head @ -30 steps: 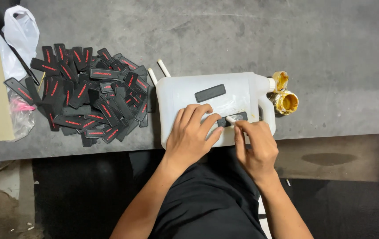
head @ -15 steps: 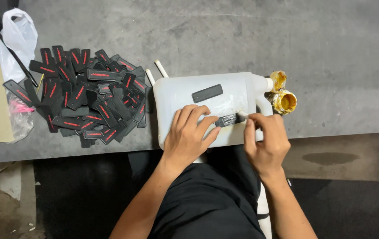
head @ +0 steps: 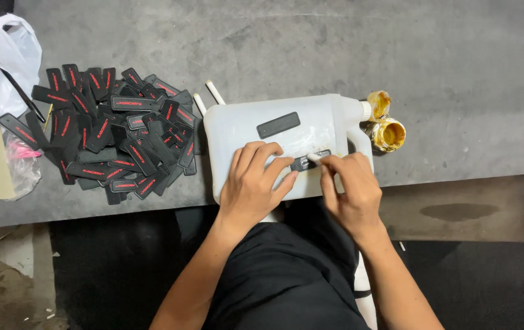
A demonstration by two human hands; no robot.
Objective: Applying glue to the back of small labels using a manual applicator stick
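The small black patch (head: 306, 162) lies on the flat side of a white plastic jug (head: 237, 131), which rests on its side on the grey table (head: 457, 67), at the edge close to the person. The left hand (head: 251, 188) lies flat on the jug, fingers spread a little, and its fingertips press the left end of the patch. The right hand (head: 350, 192) pinches a thin white stick (head: 314, 157), whose tip touches the patch. A second black patch (head: 278, 124) lies higher on the jug. Left of the jug is a pile of black patches (head: 109, 137) with red marks. Near the jug's neck stands an open glue pot (head: 388, 134).
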